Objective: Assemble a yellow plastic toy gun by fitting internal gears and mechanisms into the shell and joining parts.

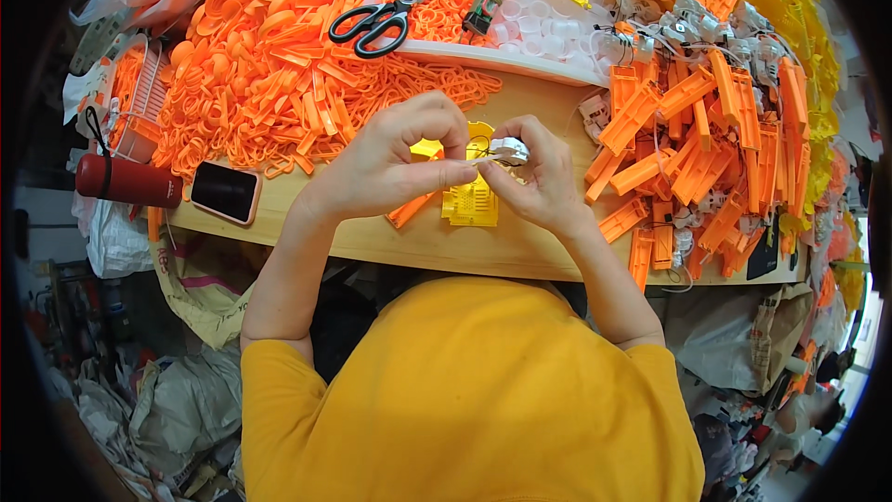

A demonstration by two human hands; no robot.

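Left hand (401,160): thumb and forefinger drawn close beside thin wires (490,157); cannot tell whether they grip one.
Right hand (541,175): grasps a small white part (509,150) between thumb and fingers.
White part: held above the wooden table (390,249), over a yellow casing (474,204).
Leftward: black-screened phone (226,192), red bottle (128,180).
Beyond: black-handled scissors (383,24) near piled orange pieces (269,46).
Rightward: heaped orange holders (692,172).
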